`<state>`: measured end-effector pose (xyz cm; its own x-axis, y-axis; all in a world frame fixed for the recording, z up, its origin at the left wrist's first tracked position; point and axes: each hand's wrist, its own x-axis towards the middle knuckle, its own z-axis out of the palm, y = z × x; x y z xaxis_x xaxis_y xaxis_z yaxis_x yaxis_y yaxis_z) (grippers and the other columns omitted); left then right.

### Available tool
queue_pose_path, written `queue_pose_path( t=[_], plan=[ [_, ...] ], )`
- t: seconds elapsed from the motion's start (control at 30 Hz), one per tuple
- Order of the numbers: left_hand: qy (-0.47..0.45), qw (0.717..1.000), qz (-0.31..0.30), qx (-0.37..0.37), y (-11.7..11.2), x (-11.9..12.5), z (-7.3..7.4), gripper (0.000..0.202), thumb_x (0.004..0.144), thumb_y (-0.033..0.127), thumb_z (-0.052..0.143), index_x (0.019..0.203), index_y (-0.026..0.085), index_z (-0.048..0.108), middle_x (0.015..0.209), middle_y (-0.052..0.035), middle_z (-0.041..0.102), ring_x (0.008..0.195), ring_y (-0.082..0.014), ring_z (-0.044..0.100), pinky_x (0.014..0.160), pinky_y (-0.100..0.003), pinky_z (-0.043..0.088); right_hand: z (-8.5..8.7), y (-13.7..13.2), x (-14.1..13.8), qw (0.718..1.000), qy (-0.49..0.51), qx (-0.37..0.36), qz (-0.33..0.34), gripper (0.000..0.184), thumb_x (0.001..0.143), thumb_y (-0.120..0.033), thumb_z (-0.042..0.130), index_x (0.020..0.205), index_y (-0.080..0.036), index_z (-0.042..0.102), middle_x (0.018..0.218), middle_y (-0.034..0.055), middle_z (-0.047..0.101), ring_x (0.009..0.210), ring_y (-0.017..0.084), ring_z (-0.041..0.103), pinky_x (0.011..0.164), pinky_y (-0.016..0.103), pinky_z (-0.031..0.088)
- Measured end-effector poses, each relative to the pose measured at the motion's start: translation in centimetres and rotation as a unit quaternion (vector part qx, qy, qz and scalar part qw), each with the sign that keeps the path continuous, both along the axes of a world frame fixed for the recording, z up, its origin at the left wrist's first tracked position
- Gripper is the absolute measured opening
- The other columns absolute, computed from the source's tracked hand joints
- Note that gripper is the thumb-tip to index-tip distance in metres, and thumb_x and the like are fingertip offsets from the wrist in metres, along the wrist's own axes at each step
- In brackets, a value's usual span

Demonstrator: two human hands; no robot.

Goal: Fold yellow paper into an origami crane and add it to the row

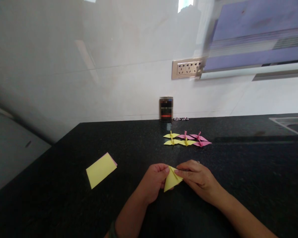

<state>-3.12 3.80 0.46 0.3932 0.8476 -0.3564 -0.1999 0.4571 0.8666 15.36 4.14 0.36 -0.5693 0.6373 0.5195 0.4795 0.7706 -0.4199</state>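
Note:
A partly folded piece of yellow origami paper (172,181) is held between both hands just above the dark countertop. My left hand (155,180) pinches its upper left edge, with the thumb on top and some fingers hidden behind the paper. On the other side, my right hand (200,178) presses thumb and fingers onto the right corner, where a folded flap stands up. Beyond the hands lie several folded paper cranes, yellow ones (172,141) on the left and pink ones (201,143) on the right, in two rows.
Flat yellow paper (101,170) lies at the left, with a pink edge showing beneath. A phone-like dark object (166,109) leans on the wall, with a beaded strap (181,119) beside it. The black countertop (59,172) meets a white wall holding a socket panel (187,67).

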Motion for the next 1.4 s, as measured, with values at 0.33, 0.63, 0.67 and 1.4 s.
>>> queue_pose_path(
  t=[0.33,0.63,0.67,1.4],
  plan=[
    [0.0,1.0,-0.005,-0.021,0.2,-0.3,0.1,0.027,0.068,0.032,0.056,0.083,0.01,0.059,0.06,-0.0043,0.059,0.054,-0.0134,0.056,0.051,-0.025,0.043,0.7,-0.1,-0.1,0.997,-0.061,-0.007,0.036,0.031,0.082,-0.019,0.045,0.11,-0.028,0.053,0.098,0.0059,0.061,0.081,0.016,0.053,0.066,0.03,0.044],
    [-0.003,1.0,0.017,-0.023,0.3,-0.3,-0.3,0.022,0.066,0.031,0.058,0.076,0.011,0.058,0.062,-0.0032,0.058,0.052,-0.0114,0.053,0.049,-0.025,0.044,1.1,-0.3,-0.2,0.995,-0.097,-0.016,0.029,0.032,0.079,-0.026,0.051,0.111,-0.028,0.052,0.093,0.0056,0.061,0.084,0.019,0.05,0.068,0.031,0.044],
    [-0.007,1.0,0.017,-0.021,0.3,-0.3,-0.3,0.022,0.066,0.031,0.058,0.076,0.011,0.057,0.062,-0.003,0.058,0.052,-0.0114,0.053,0.049,-0.024,0.044,1.1,-0.3,-0.2,0.994,-0.102,-0.019,0.027,0.032,0.079,-0.027,0.051,0.111,-0.028,0.052,0.094,0.0057,0.061,0.086,0.019,0.049,0.068,0.031,0.044],
    [0.01,0.999,0.034,-0.003,0.2,0.1,-0.4,0.026,0.066,0.037,0.058,0.066,0.011,0.055,0.055,0.0003,0.053,0.047,-0.0082,0.046,0.045,-0.02,0.033,1.3,-0.7,-0.6,0.99,-0.14,-0.018,0.005,0.027,0.081,-0.022,0.046,0.106,-0.027,0.055,0.093,0.0053,0.059,0.088,0.019,0.046,0.068,0.03,0.042]
  ],
)
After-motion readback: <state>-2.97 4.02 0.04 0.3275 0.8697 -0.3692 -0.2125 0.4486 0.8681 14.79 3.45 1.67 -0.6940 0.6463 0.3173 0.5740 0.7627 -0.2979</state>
